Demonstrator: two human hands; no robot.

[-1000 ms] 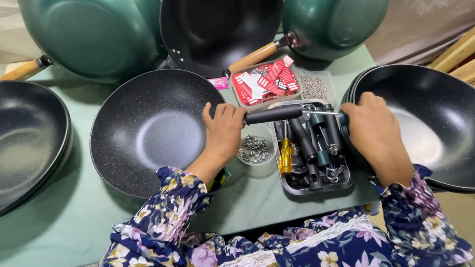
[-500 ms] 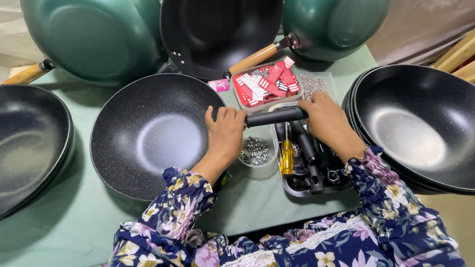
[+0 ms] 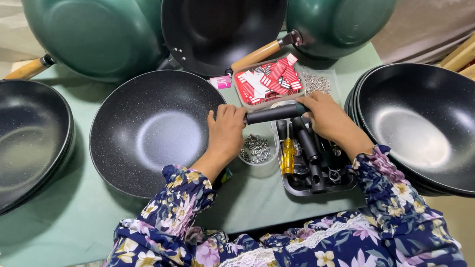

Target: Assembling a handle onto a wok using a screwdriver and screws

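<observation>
Both hands meet on one black handle (image 3: 274, 113), which lies level across the middle of the counter (image 3: 51, 226), above the black tray. The left hand (image 3: 226, 132) is closed around the handle's left end, where it meets the rim of the speckled black wok (image 3: 154, 131). The right hand (image 3: 322, 119) is closed over its right end.

Six stations of pans show. Three stand tilted along the back: a green wok (image 3: 94, 30) with a wooden handle, a black pan (image 3: 224, 15) facing the camera, and a second green wok (image 3: 348, 4) with a wooden handle. Three lie on the counter: the speckled wok in the middle, a dark stack (image 3: 6, 148) at the left and another stack (image 3: 445, 127) at the right; how many pans each stack holds cannot be told.

Just below the hands, the black tray (image 3: 316, 166) holds several more black handles and one yellow-handled screwdriver (image 3: 287, 154). One small round dish (image 3: 257, 149) of metal screws sits beside it. One clear box (image 3: 267, 82) of red-and-white tags lies just behind the handle.
</observation>
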